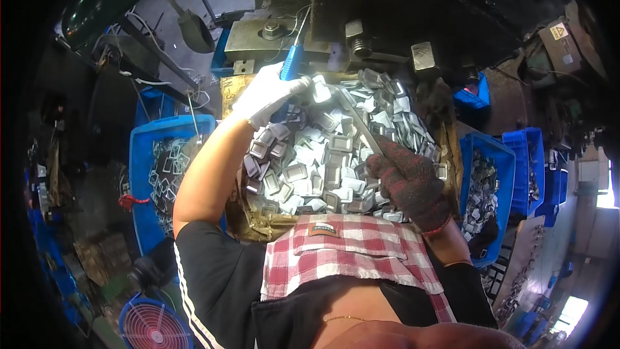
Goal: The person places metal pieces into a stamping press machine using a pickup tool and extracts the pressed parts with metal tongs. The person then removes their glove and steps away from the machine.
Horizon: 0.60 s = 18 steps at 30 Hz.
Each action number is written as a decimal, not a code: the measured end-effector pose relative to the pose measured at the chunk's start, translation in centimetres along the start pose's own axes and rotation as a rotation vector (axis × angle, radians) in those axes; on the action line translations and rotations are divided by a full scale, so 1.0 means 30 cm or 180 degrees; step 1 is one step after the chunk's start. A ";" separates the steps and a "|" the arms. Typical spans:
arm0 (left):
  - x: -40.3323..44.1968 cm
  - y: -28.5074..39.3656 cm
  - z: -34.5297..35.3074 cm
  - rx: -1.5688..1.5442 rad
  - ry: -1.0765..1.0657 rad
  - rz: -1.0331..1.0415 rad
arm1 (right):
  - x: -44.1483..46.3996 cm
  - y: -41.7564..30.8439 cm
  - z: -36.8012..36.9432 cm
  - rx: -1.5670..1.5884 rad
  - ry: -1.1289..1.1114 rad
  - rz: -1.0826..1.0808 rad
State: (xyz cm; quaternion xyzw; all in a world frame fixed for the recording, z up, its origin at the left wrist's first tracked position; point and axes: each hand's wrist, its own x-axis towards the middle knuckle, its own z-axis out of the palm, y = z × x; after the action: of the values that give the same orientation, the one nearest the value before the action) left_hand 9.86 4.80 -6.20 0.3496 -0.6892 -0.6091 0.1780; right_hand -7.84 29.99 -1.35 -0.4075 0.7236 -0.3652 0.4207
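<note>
My left hand (265, 94), in a white glove, is closed around a blue-handled tool (292, 63) with a thin metal shaft pointing up toward the machine. Its fingertips are beside a small bright metal piece (321, 89); whether they touch it I cannot tell. My right hand (410, 181) wears a dark glove with red flecks and grips a long flat metal tool (363, 124). That tool slants up and left over a heap of small rectangular metal parts (336, 158), its far end near the bright piece. The heap lies in front of my checked apron (352, 245).
Dark machine with a bolted metal block (274, 37) stands just beyond the heap. A blue bin (139, 174) of thin frames is at left, another blue bin (507, 187) of parts at right. A blue fan (155, 329) stands low left. Worn brown sheeting (258, 226) edges the heap.
</note>
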 end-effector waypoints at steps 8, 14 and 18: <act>0.193 0.135 -0.027 0.3753 0.0455 0.0542 | -0.013 0.036 -0.092 -0.0570 0.1333 -0.0094; 0.279 0.298 0.073 0.4068 -0.0527 0.0076 | 0.100 0.006 -0.108 -0.0492 0.1483 -0.0310; 0.298 0.177 0.069 0.3538 0.0350 0.0514 | 0.165 -0.048 -0.090 -0.0121 0.1310 -0.0216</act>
State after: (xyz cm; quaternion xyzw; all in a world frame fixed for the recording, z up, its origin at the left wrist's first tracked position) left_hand 0.87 0.11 -3.10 0.3682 -0.9207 -0.1198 0.0487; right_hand -11.42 25.46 -0.61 -0.3564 0.7868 -0.4409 0.2437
